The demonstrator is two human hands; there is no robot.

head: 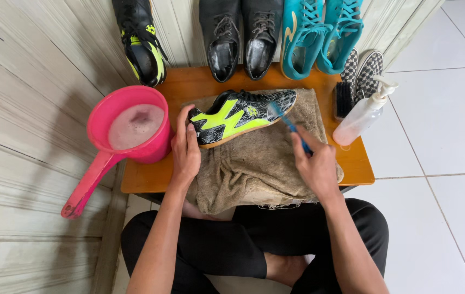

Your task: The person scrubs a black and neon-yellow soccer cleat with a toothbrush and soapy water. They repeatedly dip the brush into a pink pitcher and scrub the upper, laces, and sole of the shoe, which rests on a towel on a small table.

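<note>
A black and neon-yellow sports shoe point(238, 115) lies on its side on a brown cloth point(259, 163) spread over a small wooden table point(357, 163). My left hand point(185, 149) grips the shoe's heel end. In my right hand point(315, 163) is a blue toothbrush point(287, 124), its bristles touching the shoe near the toe.
A pink dipper point(129, 133) of soapy water sits at the table's left edge. A clear pump bottle point(364, 111) and a dark brush point(343, 99) stand at the right. Other shoes line the back: one black-yellow point(142, 41), a black leather pair point(240, 35), a teal pair point(319, 32), a checkered pair point(364, 68).
</note>
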